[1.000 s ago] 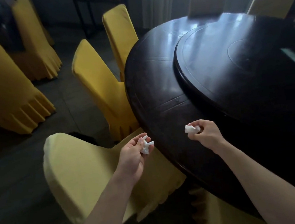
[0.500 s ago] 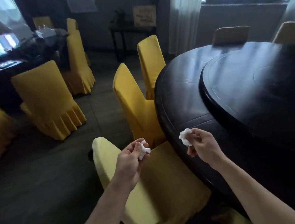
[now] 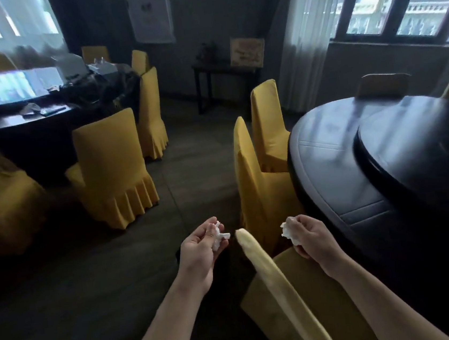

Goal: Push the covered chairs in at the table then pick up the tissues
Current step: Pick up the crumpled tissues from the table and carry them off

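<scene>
My left hand (image 3: 199, 252) holds a crumpled white tissue (image 3: 219, 236) between thumb and fingers. My right hand (image 3: 308, 237) grips a second white tissue (image 3: 289, 231). Both hands hover over the floor to the left of the dark round table (image 3: 325, 158). Between my forearms runs the backrest of the nearest yellow covered chair (image 3: 275, 281), its seat tucked toward the table. Two more yellow covered chairs (image 3: 253, 183) (image 3: 268, 125) stand pushed against the table's left edge.
A raised dark turntable (image 3: 416, 148) sits on the table. Further yellow chairs (image 3: 114, 168) surround a second dark table (image 3: 16, 120) at the left, cluttered with items. A small side table (image 3: 224, 80) stands by the far wall. Dark floor lies open between the two tables.
My view has risen and swung left, away from the tabletop toward the room. Both hands have come off the table edge and now hold their tissues over the floor.
</scene>
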